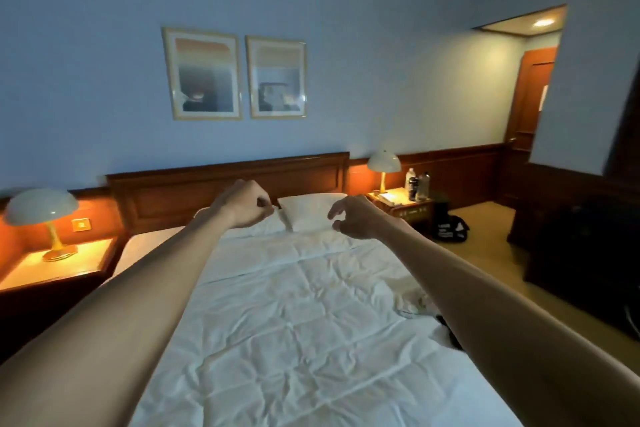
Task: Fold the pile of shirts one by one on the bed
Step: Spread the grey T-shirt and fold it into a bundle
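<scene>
Bed [294, 340] is covered by a creased white sheet [311, 288]. Two white pillows [308, 211] are laid side by side at the headboard [225, 184]. Crumpled pale cloth [415, 302] and a dark item [450, 333] are seen at the right edge, partly hidden.

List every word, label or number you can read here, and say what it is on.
No text reads clearly.
Bottles on the right nightstand: labels too small and blurred.
Dark bag on the floor: white markings, blurred and unreadable.
Notice on the door: too small.
Two framed pictures: no text visible.
</scene>
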### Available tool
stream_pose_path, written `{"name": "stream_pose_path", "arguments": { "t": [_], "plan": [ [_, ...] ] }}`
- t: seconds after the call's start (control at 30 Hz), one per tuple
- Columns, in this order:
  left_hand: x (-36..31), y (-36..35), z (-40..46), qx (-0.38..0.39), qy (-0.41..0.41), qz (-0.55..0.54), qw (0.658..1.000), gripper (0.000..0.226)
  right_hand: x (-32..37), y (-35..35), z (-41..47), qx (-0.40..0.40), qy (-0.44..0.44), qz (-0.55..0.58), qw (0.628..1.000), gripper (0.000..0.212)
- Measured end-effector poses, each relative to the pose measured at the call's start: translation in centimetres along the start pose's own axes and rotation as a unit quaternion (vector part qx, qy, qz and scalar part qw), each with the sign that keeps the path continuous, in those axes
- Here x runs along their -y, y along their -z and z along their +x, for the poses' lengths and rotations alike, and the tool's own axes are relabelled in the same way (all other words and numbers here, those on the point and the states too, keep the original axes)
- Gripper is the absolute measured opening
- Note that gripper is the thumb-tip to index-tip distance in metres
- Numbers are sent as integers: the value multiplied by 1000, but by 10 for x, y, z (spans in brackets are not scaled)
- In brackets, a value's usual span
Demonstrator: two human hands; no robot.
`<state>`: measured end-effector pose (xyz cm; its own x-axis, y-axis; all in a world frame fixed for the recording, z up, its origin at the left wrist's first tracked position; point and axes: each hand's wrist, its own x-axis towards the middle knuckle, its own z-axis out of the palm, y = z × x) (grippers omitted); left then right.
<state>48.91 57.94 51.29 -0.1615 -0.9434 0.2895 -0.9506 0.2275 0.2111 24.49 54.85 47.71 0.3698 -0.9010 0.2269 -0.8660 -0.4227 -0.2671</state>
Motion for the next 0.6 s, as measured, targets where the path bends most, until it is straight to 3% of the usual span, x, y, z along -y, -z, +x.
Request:
{"name": "stream_pose_path", "arguments": {
  "t": [0.4,0.6],
  "plan": [
    [-183,-207,241,100,-175,-108,973,16,-304,16,24,-39,-215,35,975,25],
    [-258,-311,326,162,-198,-132,958,20,-434,-6,27,-11,-296,37,955,24]
  ]
}}
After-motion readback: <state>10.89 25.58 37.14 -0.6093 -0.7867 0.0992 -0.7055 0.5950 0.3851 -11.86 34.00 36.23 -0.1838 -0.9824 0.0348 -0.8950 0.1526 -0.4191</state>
